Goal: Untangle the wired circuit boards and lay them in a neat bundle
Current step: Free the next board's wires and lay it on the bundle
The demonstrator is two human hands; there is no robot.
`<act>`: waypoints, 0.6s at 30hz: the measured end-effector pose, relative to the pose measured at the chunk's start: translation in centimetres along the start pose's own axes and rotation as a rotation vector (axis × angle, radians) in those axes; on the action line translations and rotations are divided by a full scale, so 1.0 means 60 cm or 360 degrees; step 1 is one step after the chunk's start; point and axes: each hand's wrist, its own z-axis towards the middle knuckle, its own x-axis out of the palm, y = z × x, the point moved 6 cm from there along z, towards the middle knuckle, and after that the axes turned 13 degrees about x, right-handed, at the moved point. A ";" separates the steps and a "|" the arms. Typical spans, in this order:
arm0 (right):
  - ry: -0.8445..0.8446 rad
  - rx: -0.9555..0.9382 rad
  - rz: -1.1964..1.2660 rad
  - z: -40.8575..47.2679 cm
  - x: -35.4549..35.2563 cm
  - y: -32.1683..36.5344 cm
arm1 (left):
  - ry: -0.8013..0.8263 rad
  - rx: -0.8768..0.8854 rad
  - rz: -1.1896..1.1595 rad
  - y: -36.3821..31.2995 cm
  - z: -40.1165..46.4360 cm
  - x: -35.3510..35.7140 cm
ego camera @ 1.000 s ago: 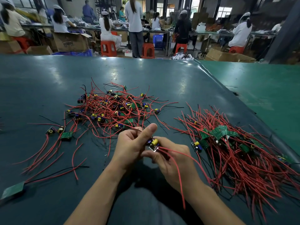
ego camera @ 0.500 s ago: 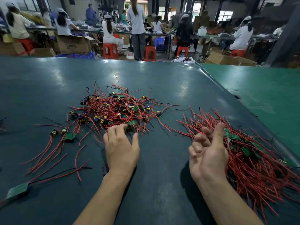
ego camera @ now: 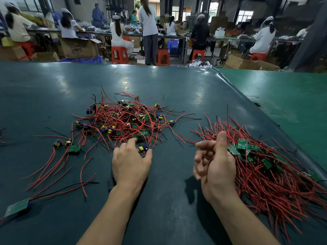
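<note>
Wired circuit boards tangled beside a combed bundle on the desk.
Left hand spreads over one board at the tangle's near edge; right hand, loosely curled and empty, touches the bundle. Light, floppy leads snag: grip the board itself.

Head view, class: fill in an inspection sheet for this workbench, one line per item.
Surface: dark green mat, bare at the far end.
Job's things: tangled pile of wired boards, centre; sorted bundle at right, wires roughly parallel.
Clutter: stray boards and loose red wires at left; one board near the left edge.
Hands: left hand palm down, fingers around a small board at the pile's near edge; right hand loosely curled, empty, beside the bundle.
Cables: red, a few black.
Surroundings: workers on red stools, cardboard boxes.
</note>
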 end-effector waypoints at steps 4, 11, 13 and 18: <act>0.0018 0.0127 -0.0182 0.006 0.002 -0.014 | 0.0081 0.0011 0.0148 -0.006 -0.004 0.000; 0.0019 0.0319 -0.0550 0.010 0.008 -0.048 | -0.0547 0.0496 -0.0584 -0.058 -0.016 -0.049; 0.0031 0.0351 -0.0489 0.011 0.008 -0.045 | -0.0611 0.0693 -0.0750 -0.075 -0.023 -0.060; 0.0427 0.0324 -0.0497 -0.005 0.034 -0.037 | -0.0322 0.1235 -0.0926 -0.124 -0.054 -0.046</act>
